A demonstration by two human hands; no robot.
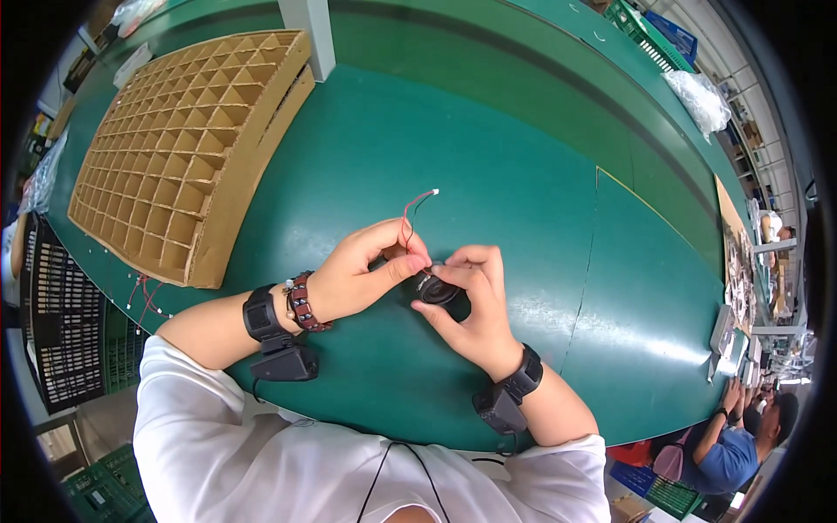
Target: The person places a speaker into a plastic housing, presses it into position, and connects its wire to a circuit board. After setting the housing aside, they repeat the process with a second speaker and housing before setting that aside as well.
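Note:
Over the green tabletop (488, 183), my right hand (481, 321) grips a round black part, which looks like a small speaker (438, 290), with thumb and fingers at its rim. My left hand (353, 275) is closed in a pinch at the speaker's upper left edge, on the thin red and black wires (405, 211). These wires rise above the left fingers and end in a small white plug (435, 191). Where the wires meet the speaker is hidden by my fingertips. Both wrists carry black strapped devices.
A cardboard divider box (166, 157) with many cells stands at the left. Loose red wires (146, 296) lie by its near corner. Black crates (65, 322) stand beyond the left edge. A post (307, 39) rises behind the box. Another person (732, 449) sits far right.

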